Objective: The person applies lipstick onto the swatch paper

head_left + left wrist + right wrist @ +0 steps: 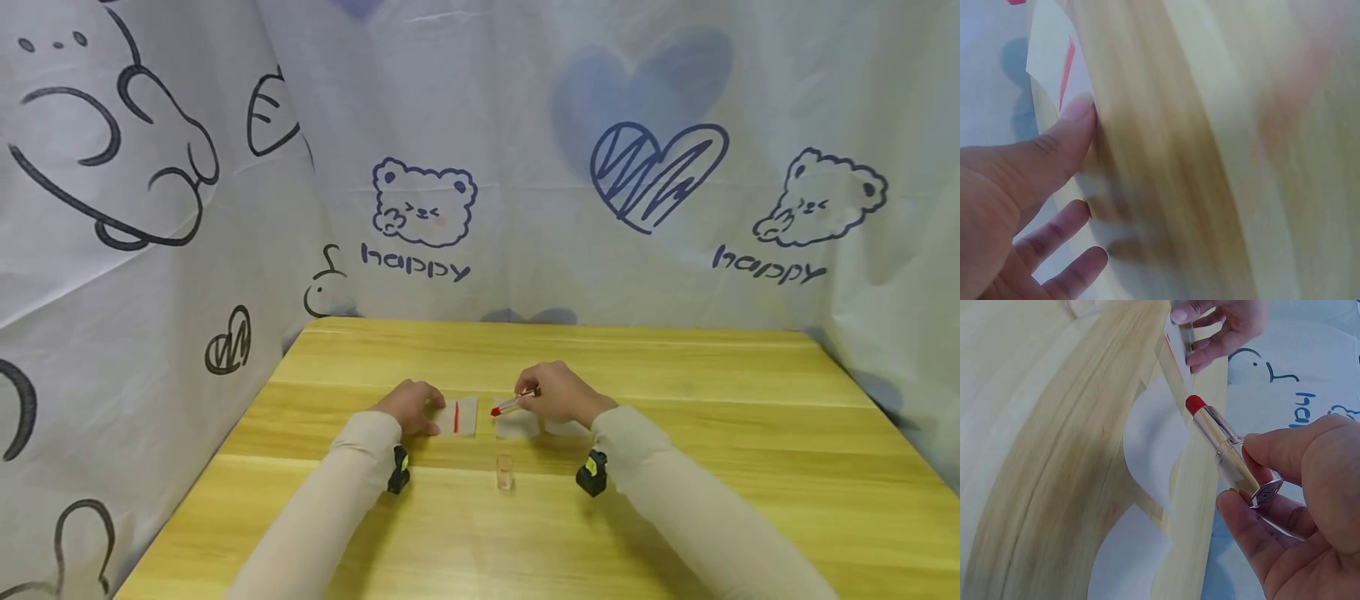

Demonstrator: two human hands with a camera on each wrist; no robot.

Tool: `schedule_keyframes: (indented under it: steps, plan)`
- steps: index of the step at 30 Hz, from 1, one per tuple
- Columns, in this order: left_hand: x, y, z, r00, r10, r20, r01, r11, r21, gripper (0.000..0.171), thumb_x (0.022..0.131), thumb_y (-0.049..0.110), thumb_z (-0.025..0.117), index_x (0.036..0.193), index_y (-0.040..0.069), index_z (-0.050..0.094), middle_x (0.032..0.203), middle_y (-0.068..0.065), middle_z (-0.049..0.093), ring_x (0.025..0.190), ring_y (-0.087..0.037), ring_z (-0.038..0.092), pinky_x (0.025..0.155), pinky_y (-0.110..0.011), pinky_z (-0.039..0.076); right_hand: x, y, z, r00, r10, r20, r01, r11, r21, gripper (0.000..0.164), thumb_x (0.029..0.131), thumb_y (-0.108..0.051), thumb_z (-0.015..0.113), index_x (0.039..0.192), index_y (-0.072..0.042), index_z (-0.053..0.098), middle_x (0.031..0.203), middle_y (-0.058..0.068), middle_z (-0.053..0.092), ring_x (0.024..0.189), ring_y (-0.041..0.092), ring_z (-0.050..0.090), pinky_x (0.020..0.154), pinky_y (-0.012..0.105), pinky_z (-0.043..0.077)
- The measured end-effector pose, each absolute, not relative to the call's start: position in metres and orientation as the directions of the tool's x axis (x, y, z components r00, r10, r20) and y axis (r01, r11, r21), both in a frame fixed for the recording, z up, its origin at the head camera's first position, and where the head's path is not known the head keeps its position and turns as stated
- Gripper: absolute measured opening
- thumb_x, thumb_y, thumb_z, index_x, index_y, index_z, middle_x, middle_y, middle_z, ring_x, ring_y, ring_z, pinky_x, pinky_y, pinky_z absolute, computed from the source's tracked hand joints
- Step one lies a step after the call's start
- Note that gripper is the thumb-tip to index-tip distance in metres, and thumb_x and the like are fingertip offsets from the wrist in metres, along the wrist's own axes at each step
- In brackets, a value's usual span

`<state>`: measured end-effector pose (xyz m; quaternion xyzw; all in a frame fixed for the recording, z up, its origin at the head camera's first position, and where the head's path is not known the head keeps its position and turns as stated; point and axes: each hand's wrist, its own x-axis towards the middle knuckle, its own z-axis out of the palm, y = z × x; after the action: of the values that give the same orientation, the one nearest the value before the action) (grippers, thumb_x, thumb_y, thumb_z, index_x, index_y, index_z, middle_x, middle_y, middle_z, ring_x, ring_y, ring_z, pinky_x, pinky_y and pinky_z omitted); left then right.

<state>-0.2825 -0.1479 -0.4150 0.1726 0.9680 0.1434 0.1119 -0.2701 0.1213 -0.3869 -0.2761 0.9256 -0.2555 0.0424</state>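
Observation:
Between the thumb and fingers of my right hand [558, 393] is a lipstick [1225, 450] with a silvery tube and a bare red tip, pinched near its base. The tip points left, close over the middle slip of white paper [1154, 434]. My left hand [411, 406] rests at a left-hand white slip [467, 418] that bears one red stroke [457, 417]. Its thumb [1079, 112] presses the near edge of that slip, and the other fingers are spread apart from the thumb. A third white slip [1124, 556] lies to the right, partly under my right hand in the head view.
A small clear cap [505, 472] stands on the wooden table [480, 542] nearer to me, between the forearms. Black wrist cameras sit on both sleeves. A printed white curtain [525, 242] hangs behind the table and along its left side.

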Motion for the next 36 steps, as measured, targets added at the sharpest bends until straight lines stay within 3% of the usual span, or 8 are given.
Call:
schedule_keyframes:
  steps: [9, 18, 25, 36]
  plan:
    - [-0.282, -0.145, -0.412, -0.919, 0.349, -0.185, 0.279, 0.905, 0.320, 0.039, 0.080, 0.017, 0.081, 0.116, 0.009, 0.070, 0.124, -0.012, 0.062, 0.120, -0.033, 0.051, 0.103, -0.044, 0.040, -0.276, 0.134, -0.388, -0.850, -0.521, 0.083, -0.494, 0.731, -0.470, 0.009, 0.091, -0.012, 0.069, 0.097, -0.007, 0.072, 0.090, 0.002, 0.069, 0.081, 0.015, 0.063, 0.073, 0.034, 0.053]
    - [-0.282, -0.129, -0.408, -0.904, 0.415, -0.104, 0.353, 0.860, 0.370, 0.036, 0.083, 0.019, 0.079, 0.117, 0.008, 0.069, 0.122, -0.011, 0.064, 0.117, -0.032, 0.054, 0.099, -0.043, 0.043, -0.277, 0.147, -0.387, -0.865, -0.495, 0.082, -0.471, 0.746, -0.470, 0.008, 0.091, -0.011, 0.069, 0.096, -0.007, 0.072, 0.089, 0.003, 0.068, 0.082, 0.017, 0.064, 0.074, 0.035, 0.054]
    - [-0.289, -0.103, -0.419, -0.882, 0.457, -0.117, 0.379, 0.834, 0.401, 0.039, 0.086, 0.027, 0.076, 0.121, 0.011, 0.067, 0.125, -0.010, 0.062, 0.118, -0.030, 0.054, 0.099, -0.042, 0.044, -0.279, 0.152, -0.392, -0.887, -0.454, 0.091, -0.436, 0.755, -0.490, 0.008, 0.091, -0.011, 0.068, 0.096, -0.006, 0.072, 0.086, 0.002, 0.067, 0.078, 0.016, 0.062, 0.070, 0.034, 0.053]
    - [-0.291, -0.079, -0.430, -0.843, 0.532, -0.081, 0.474, 0.805, 0.357, 0.039, 0.084, 0.029, 0.078, 0.117, 0.010, 0.070, 0.119, -0.006, 0.066, 0.117, -0.026, 0.057, 0.099, -0.039, 0.045, -0.281, 0.150, -0.401, -0.898, -0.426, 0.108, -0.417, 0.750, -0.513, 0.013, 0.092, -0.011, 0.066, 0.101, -0.004, 0.071, 0.088, 0.002, 0.067, 0.080, 0.016, 0.061, 0.071, 0.035, 0.053]
